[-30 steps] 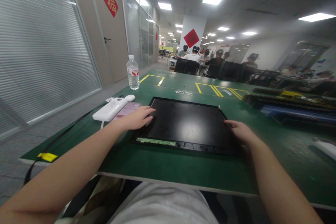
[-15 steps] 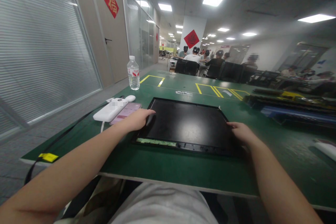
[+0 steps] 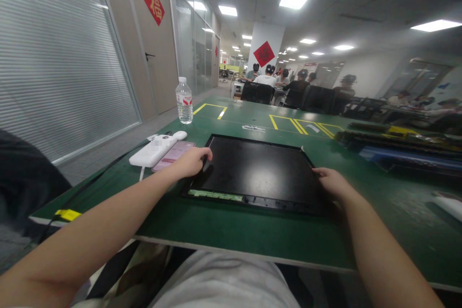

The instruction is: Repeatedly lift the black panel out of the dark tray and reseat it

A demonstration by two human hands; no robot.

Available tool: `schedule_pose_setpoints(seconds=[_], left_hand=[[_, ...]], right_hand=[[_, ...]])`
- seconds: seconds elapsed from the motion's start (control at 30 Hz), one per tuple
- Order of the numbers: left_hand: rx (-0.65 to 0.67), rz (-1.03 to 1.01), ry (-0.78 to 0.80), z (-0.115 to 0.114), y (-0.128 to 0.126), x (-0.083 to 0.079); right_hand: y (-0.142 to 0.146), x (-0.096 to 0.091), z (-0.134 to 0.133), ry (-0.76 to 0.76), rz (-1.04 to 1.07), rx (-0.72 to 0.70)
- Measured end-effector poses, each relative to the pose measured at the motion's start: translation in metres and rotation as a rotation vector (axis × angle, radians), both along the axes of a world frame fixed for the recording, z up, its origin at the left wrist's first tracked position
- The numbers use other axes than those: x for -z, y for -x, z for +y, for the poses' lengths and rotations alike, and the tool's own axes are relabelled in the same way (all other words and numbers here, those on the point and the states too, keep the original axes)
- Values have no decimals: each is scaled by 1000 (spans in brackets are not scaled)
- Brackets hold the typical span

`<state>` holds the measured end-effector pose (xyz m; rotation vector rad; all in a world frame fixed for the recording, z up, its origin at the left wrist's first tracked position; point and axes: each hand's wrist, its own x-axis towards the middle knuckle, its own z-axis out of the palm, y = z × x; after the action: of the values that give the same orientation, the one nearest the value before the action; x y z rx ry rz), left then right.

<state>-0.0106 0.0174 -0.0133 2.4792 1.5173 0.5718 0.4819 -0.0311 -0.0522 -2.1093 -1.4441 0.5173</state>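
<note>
A flat black display panel (image 3: 258, 168) lies face up on the green table (image 3: 231, 231) in front of me. My left hand (image 3: 190, 161) rests on the panel's left edge with its fingers curled over the rim. My right hand (image 3: 332, 182) holds the panel's right edge, fingers bent around it. A strip of green circuit board (image 3: 215, 195) shows along the panel's near edge.
A white power bank (image 3: 153, 150), a pink phone (image 3: 173, 150) and a water bottle (image 3: 184, 101) sit at the left. Stacked panels and trays (image 3: 400, 147) lie at the right. Several seated people (image 3: 288, 84) work at the far end. A dark shape (image 3: 25, 178) stands at the left edge.
My left fingers have curled tighter on the panel's left edge. A dark shape has come into view at the far left. The panel has barely moved.
</note>
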Motion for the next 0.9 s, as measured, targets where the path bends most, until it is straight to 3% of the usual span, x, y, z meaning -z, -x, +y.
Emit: schedule_pose_setpoints(seconds=[0.23, 0.4, 0.63, 0.9], left_hand=[[20, 35, 3, 1, 0, 0], [29, 30, -34, 3, 0, 8], [-56, 78, 3, 5, 0, 18], [-78, -127, 96, 4, 3, 14]], right_hand=[[2, -3, -1, -11, -37, -7], [3, -2, -1, -34, -17, 8], [1, 2, 1, -47, -23, 1], [-10, 10, 8, -55, -16, -6]])
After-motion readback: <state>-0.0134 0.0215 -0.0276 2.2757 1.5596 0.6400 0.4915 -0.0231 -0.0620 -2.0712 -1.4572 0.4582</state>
